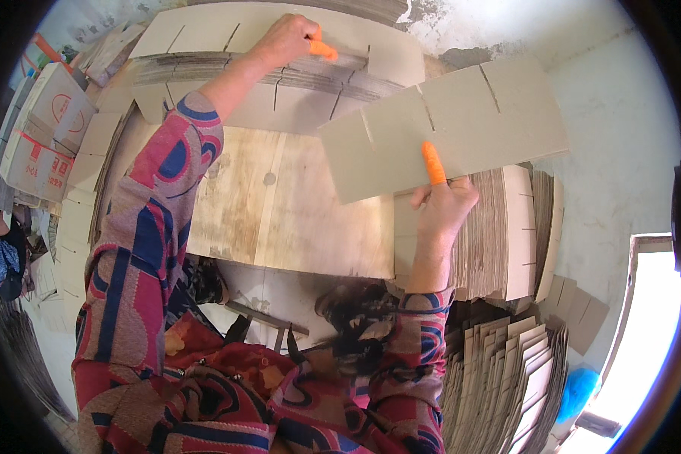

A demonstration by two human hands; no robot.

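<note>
My right hand (448, 206) grips the lower edge of a slotted cardboard divider strip (461, 121). An orange finger cot (433, 162) lies along the strip's face, and the strip hangs tilted over the right side of the table, slots toward its upper edge. Farther back, my left hand (289, 41) is over a long row of slotted cardboard strips (204, 72). Its fingers are curled, with orange covers (323, 50) on two of them. Whether a strip is pinched between them is hidden.
A wooden board tabletop (295, 204) lies in front of me. Stacked cardboard strips (488, 234) stand at its right, and more bundles (499, 378) are lower down. Cartons (49, 136) stand at the left. A blue plastic bag (579, 393) is near the bright doorway (647, 325).
</note>
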